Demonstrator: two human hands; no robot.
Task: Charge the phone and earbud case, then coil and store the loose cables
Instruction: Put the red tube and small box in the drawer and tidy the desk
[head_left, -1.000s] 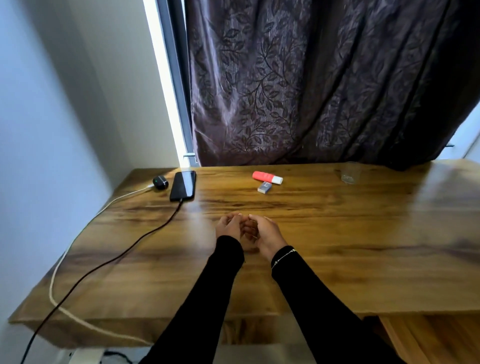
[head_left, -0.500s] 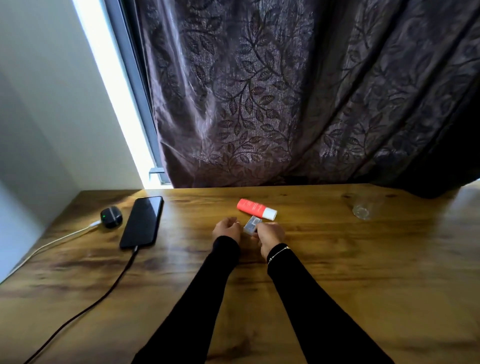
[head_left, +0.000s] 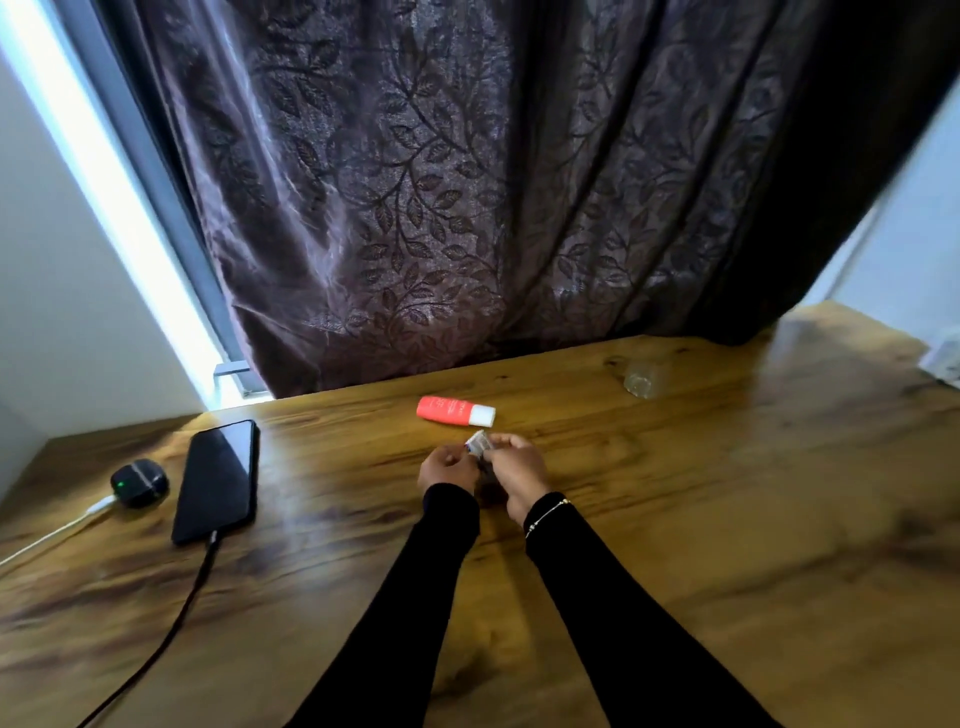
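2 devices charging | earbud case (head_left: 139, 482) just left of phone (head_left: 216, 480), white cable (head_left: 52, 533) in, green light on | phone on black cable (head_left: 171, 618) | right of phone, your left hand (head_left: 448, 468) and right hand (head_left: 519, 474) pinch a small grey item (head_left: 478, 446) | coiling, storing: not shown.

earbud case (head_left: 139, 483) left of phone (head_left: 218, 480) (touching? unclear), both on table (head_left: 727, 519)
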